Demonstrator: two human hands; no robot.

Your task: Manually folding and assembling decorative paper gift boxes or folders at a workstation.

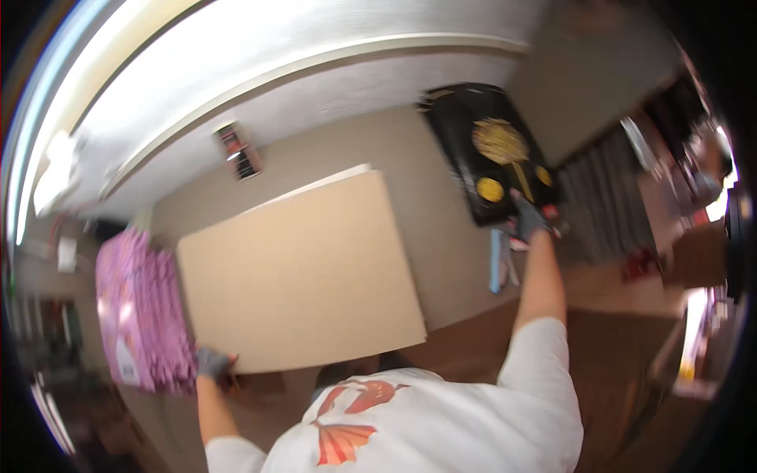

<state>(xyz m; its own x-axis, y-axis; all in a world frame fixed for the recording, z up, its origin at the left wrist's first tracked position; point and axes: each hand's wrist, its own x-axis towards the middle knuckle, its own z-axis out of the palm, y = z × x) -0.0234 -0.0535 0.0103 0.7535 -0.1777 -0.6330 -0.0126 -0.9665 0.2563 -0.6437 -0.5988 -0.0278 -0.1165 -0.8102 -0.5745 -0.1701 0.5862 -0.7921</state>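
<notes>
Beside purple packages (130, 311), the left hand (214, 362) is at the near-left corner of a cardboard sheet (303, 272). Grey tabletop (438, 236) parts its right edge from a black package (465, 146), the right hand (531, 221) at its near edge; either hand's finger closure is unclear.
</notes>
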